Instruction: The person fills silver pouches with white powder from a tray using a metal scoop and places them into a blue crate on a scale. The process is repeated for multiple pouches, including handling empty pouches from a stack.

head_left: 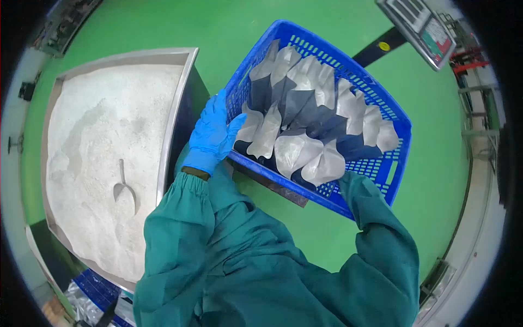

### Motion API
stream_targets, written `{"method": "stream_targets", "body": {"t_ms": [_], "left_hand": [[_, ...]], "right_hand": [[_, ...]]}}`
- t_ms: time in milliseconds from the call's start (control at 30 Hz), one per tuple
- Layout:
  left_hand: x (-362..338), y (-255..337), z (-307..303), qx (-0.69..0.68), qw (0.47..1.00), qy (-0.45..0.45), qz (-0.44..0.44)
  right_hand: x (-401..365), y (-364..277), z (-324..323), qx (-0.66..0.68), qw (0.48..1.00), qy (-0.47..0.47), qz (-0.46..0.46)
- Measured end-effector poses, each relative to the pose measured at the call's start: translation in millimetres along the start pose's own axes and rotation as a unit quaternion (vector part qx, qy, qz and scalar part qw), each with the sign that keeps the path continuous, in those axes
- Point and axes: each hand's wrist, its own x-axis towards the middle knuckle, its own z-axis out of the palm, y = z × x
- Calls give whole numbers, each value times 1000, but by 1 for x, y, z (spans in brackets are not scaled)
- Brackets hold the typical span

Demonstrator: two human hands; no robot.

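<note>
A blue plastic basket (400,111) stands in front of me, with several silvery bags (294,152) upright in it, their tops open. My left hand (212,131), in a blue glove, rests at the basket's left rim, its fingers spread and the thumb apart. The green right sleeve reaches over the near right rim into the basket; my right hand is hidden behind the bags and the sleeve's end, so its fingers do not show.
On the left stands a metal bin (180,82) of white powder (92,152) with a metal scoop (124,193) in it. A scale display (425,32) on a dark post is at the upper right. Blue crates (98,286) with clear plastic lie at the lower left.
</note>
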Motion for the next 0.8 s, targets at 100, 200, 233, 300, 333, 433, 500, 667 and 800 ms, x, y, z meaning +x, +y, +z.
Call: {"method": "stream_targets", "body": {"t_ms": [100, 200, 233, 300, 333, 433, 500, 667, 800], "left_hand": [[7, -4, 6, -85, 990, -46, -106], [11, -5, 12, -158, 981, -49, -103], [13, -5, 12, -159, 980, -56, -109], [13, -1, 10, -136, 984, -66, -95], [13, 0, 9, -156, 979, -73, -111], [13, -4, 11, -123, 989, -50, -71], [11, -5, 12, -122, 988, -59, -74], [9, -5, 1, -109, 983, -98, -114], [0, -2, -22, -19, 1000, -11, -18]], "right_hand": [[41, -8, 24, -20, 999, -44, -7], [76, -9, 52, -24, 996, -80, -20], [83, -10, 60, -26, 995, -92, -23], [95, -9, 77, -25, 993, -113, -25], [97, -9, 87, -27, 992, -121, -32], [101, -9, 112, -39, 989, -135, -55], [97, -11, 113, -47, 989, -122, -68], [53, -22, 69, -61, 992, -64, -92], [16, -25, 35, -63, 990, 1, -124]]}}
